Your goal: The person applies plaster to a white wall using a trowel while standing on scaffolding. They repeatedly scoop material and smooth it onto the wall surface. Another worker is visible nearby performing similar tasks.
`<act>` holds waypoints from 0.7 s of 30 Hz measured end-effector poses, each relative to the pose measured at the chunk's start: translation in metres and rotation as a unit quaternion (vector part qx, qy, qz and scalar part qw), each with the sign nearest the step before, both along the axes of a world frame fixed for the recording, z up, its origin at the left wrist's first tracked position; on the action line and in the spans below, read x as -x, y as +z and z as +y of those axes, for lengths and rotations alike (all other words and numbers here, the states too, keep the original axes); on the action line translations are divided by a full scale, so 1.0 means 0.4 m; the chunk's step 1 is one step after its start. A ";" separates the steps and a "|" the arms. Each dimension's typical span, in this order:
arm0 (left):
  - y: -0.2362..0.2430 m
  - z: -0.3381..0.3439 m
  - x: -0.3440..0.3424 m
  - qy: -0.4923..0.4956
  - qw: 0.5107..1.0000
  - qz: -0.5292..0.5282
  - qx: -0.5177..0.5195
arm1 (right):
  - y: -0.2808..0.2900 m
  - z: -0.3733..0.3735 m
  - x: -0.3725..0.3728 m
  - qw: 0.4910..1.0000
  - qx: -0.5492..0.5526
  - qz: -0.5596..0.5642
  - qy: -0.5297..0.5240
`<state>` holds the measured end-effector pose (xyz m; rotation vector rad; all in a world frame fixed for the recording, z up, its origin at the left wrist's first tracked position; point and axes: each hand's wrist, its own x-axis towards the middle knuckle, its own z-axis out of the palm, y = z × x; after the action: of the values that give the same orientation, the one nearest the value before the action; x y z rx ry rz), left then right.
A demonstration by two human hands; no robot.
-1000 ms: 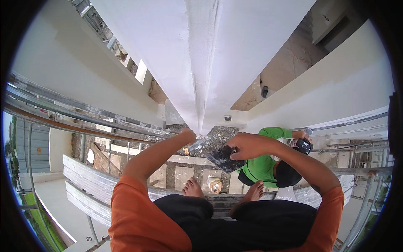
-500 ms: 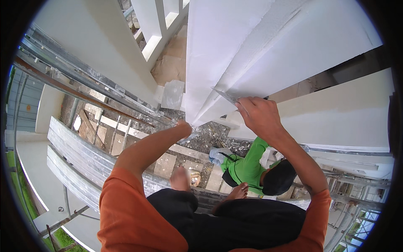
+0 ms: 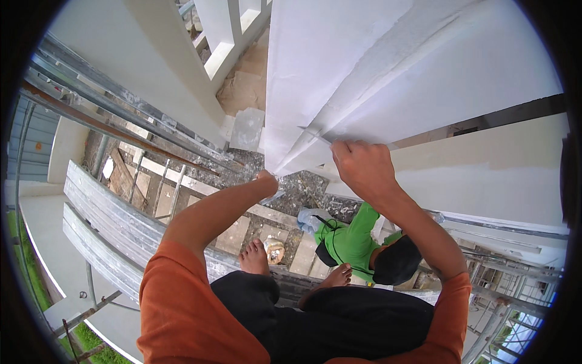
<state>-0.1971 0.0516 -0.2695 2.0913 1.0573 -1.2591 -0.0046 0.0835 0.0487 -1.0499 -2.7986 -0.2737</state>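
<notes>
My right hand [image 3: 362, 168] grips a putty knife [image 3: 314, 134], its thin blade laid against a tall white wall [image 3: 321, 48]. The handle is hidden in the closed fingers. Under and above the blade runs a long greyish band of filler [image 3: 370, 73] along the wall's inner angle. My left hand [image 3: 265, 181] is closed beside the wall's lower end, its fingers mostly turned out of sight. A pale, partly hidden thing [image 3: 276, 196] shows just below it; I cannot make out its kind.
Beneath me a person in a green top [image 3: 351, 239] and dark cap works close to the wall. My bare feet rest on scaffold planks [image 3: 115, 215]. Metal rails [image 3: 121, 124] cross on the left. Tiled, debris-strewn ground [image 3: 303, 188] lies far below, beside a grey board [image 3: 247, 129].
My right hand and the putty knife have shifted slightly left, the blade still at the filler band. My left hand stays nearly in place. The view has moved a little.
</notes>
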 end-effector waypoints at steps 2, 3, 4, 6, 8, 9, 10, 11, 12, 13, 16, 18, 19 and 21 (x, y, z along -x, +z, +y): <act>-0.008 -0.008 0.000 0.001 1.000 -0.023 -0.017 | 0.035 -0.006 0.001 1.000 0.008 -0.017 -0.003; 0.003 -0.001 -0.004 0.001 0.999 -0.032 -0.018 | 0.062 -0.013 -0.004 0.999 0.015 -0.028 -0.006; 0.014 0.003 -0.004 0.003 0.999 -0.039 -0.020 | 0.075 -0.016 -0.006 0.999 0.021 -0.037 -0.008; 0.035 -0.001 -0.007 0.007 0.999 -0.032 -0.003 | 0.062 -0.024 -0.003 0.998 0.024 -0.057 -0.002; 0.038 0.002 -0.005 0.009 1.000 -0.030 0.001 | 0.037 -0.023 0.009 0.997 0.030 -0.075 0.001; 0.040 -0.001 -0.003 0.009 0.999 -0.031 0.000 | 0.011 -0.019 0.018 0.996 0.037 -0.084 0.002; 0.042 0.001 0.000 0.010 0.999 -0.034 -0.003 | -0.003 -0.012 0.025 0.995 0.042 -0.094 0.004; 0.043 -0.002 -0.001 0.000 0.999 -0.036 -0.010 | -0.003 -0.007 0.027 0.994 0.053 -0.099 0.000; 0.045 -0.007 -0.005 -0.010 0.999 -0.038 -0.017 | -0.001 -0.003 0.027 0.993 0.063 -0.104 -0.004; 0.050 -0.008 -0.005 -0.016 0.999 -0.040 -0.025 | 0.004 0.004 0.031 0.991 0.073 -0.109 -0.004; 0.057 0.004 -0.007 0.007 1.000 -0.018 -0.019 | 0.062 -0.003 0.023 0.995 0.061 -0.074 -0.005; 0.039 0.007 -0.009 0.000 1.000 0.008 0.005 | 0.058 -0.009 0.021 0.997 0.047 -0.060 0.002; 0.025 0.013 -0.013 -0.004 1.000 0.020 0.015 | 0.054 -0.008 0.018 0.998 0.038 -0.054 0.004; -0.007 0.017 -0.012 0.004 1.000 0.029 0.004 | 0.000 -0.003 0.031 0.995 0.045 -0.092 0.012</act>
<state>-0.1924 0.0583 -0.2724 2.0537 1.0816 -1.3253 -0.0170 0.0823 0.0486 -1.0593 -3.0108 -0.2567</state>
